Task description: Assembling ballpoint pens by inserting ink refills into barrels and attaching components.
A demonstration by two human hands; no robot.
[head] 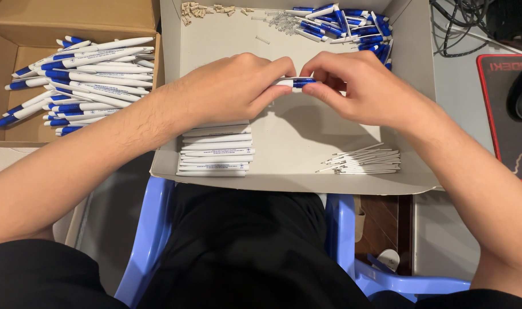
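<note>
Both hands [232, 88] [367, 88] pinch one pen [294, 82] (white and blue).

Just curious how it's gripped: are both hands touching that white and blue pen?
Touching. The head view shows the left hand and right hand pinching the pen.

One view only, head cam, looking steeply down from above the lap, close in. Both forearms enter from lower left and lower right, hands meeting just above frame centre over a shallow white tray [284, 180] that fills the middle. A cardboard box [21, 23] sits upper left, a mouse pad [504, 114] at the right edge, a blue chair [152, 240] and dark trousers along the bottom. No 2nd view, so no shared part.
</note>
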